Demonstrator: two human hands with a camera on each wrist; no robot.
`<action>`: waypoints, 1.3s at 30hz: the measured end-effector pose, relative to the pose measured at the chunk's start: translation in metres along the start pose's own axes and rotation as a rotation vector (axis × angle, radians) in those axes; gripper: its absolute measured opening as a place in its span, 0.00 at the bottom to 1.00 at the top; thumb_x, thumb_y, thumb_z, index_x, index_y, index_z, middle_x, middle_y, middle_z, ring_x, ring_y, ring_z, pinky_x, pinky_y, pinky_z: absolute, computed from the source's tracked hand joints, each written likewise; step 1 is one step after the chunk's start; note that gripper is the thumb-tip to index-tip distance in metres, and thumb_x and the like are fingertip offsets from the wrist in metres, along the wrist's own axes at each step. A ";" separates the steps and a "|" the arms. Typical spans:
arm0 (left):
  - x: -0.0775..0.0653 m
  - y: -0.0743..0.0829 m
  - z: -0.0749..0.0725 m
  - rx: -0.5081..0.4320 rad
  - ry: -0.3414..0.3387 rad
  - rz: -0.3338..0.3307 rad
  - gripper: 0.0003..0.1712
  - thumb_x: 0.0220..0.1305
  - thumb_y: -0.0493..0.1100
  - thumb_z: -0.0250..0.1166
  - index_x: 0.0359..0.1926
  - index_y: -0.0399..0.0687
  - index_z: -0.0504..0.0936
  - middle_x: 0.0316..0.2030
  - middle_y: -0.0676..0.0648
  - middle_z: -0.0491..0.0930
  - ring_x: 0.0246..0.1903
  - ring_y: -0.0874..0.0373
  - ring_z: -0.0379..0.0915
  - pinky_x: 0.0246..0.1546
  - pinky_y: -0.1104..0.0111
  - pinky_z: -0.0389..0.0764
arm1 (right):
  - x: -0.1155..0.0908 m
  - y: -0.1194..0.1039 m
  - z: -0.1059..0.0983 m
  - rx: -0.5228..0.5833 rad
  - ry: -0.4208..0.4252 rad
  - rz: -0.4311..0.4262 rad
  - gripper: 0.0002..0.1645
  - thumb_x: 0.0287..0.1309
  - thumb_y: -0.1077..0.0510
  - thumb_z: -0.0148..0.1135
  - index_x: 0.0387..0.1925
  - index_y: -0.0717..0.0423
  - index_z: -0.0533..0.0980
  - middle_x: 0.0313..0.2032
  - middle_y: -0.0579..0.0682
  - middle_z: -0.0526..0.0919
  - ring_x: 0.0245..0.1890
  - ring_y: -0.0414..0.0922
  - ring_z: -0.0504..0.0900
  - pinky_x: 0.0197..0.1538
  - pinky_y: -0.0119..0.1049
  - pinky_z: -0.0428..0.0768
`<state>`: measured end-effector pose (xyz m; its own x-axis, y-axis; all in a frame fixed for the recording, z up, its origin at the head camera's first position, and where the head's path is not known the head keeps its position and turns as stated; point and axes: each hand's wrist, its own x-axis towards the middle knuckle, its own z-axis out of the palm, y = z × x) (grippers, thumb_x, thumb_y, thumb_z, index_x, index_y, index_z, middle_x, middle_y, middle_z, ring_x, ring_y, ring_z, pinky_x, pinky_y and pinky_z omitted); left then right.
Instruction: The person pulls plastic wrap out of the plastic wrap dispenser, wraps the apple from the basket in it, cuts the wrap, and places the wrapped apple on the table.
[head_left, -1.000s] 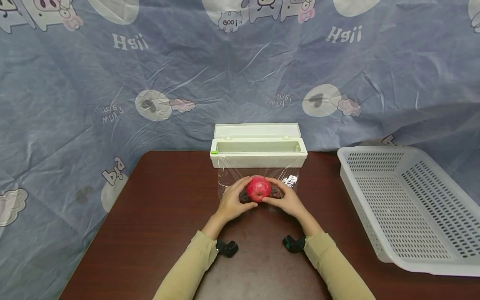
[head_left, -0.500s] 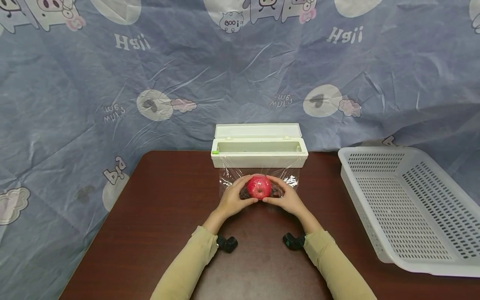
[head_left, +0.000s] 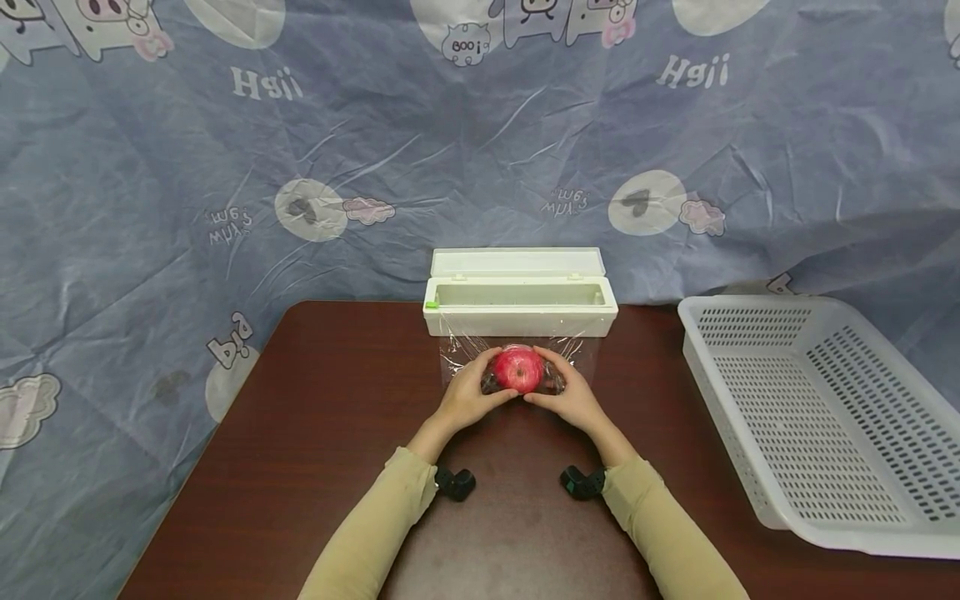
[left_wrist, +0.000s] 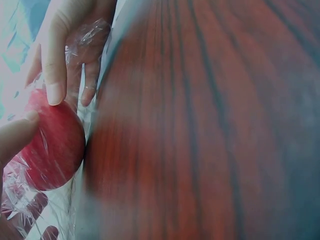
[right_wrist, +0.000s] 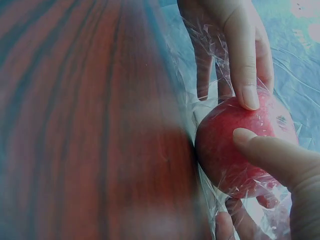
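A red apple [head_left: 520, 370] sits on the table between both hands, with clear plastic wrap [right_wrist: 255, 185] drawn over its sides. From the left, my left hand [head_left: 467, 395] curls round it, thumb on the near face and fingers behind. My right hand [head_left: 576, 400] holds the other side the same way. In the right wrist view both thumbs press the apple's skin. Behind it the film runs back to a white wrap dispenser box [head_left: 521, 323], whose lid stands up. Fingers behind the apple are partly hidden by it and the crinkled film.
A white perforated plastic basket [head_left: 738, 433] stands on the right of the dark wooden table [head_left: 315, 433]. A grey-blue printed cloth [head_left: 480, 150] hangs behind the table's far edge. A small green piece [head_left: 432, 305] sits at the dispenser's left end.
Both hands have shifted the apple slightly away from the body, toward the dispenser box. Their hold on it looks the same, and the film between apple and box is shorter.
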<state>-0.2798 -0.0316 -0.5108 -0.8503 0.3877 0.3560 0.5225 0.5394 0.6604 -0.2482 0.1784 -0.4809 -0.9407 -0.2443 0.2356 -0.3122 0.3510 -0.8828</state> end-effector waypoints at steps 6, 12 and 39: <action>0.002 -0.001 -0.001 -0.002 -0.002 0.010 0.42 0.53 0.57 0.69 0.65 0.47 0.65 0.57 0.46 0.74 0.56 0.51 0.69 0.56 0.55 0.69 | 0.002 0.001 -0.002 -0.020 -0.001 0.002 0.45 0.44 0.64 0.74 0.65 0.59 0.64 0.62 0.59 0.68 0.61 0.58 0.66 0.60 0.57 0.64; 0.005 -0.004 -0.002 -0.019 -0.010 0.002 0.42 0.52 0.58 0.70 0.65 0.47 0.65 0.57 0.47 0.74 0.56 0.52 0.69 0.56 0.57 0.70 | 0.006 0.005 -0.003 -0.022 -0.012 0.007 0.46 0.44 0.62 0.74 0.65 0.59 0.64 0.62 0.61 0.68 0.59 0.58 0.68 0.58 0.56 0.67; 0.010 -0.011 -0.001 -0.062 -0.004 -0.049 0.42 0.53 0.55 0.70 0.65 0.46 0.64 0.58 0.47 0.72 0.56 0.54 0.69 0.57 0.59 0.69 | 0.023 0.026 -0.004 0.043 -0.021 0.028 0.45 0.44 0.61 0.75 0.64 0.58 0.64 0.63 0.59 0.66 0.58 0.55 0.69 0.51 0.49 0.76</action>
<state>-0.2942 -0.0339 -0.5136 -0.8745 0.3648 0.3196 0.4749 0.5109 0.7165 -0.2784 0.1855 -0.4968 -0.9458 -0.2539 0.2025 -0.2794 0.3185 -0.9058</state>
